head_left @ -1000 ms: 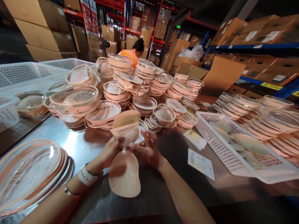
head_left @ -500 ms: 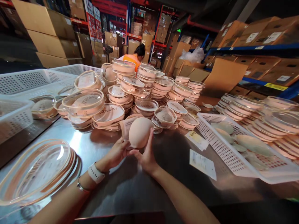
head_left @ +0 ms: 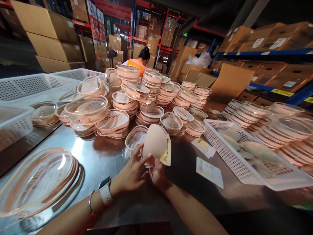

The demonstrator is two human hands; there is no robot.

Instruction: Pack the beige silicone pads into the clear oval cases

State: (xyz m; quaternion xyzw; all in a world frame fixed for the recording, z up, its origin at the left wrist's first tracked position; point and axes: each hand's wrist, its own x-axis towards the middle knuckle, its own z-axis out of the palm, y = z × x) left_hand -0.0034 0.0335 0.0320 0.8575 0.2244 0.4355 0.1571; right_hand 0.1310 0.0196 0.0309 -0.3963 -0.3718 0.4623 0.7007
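Both hands up: left hand point(head_left: 132, 174) and right hand point(head_left: 156, 173) pinch the pad point(head_left: 154, 142) above the worktop point(head_left: 97, 156) (card point(head_left: 166, 153) tucked behind). Looks soft, light, squashy; best gripped at the lower rim.

2 paper slips point(head_left: 209, 172) on table, 1 white basket point(head_left: 244, 166) right — 1 co-worker point(head_left: 140, 60).

lids point(head_left: 36, 182) left | basket point(head_left: 220, 143) right – cases point(head_left: 137, 94) behind | slips point(head_left: 209, 169) between
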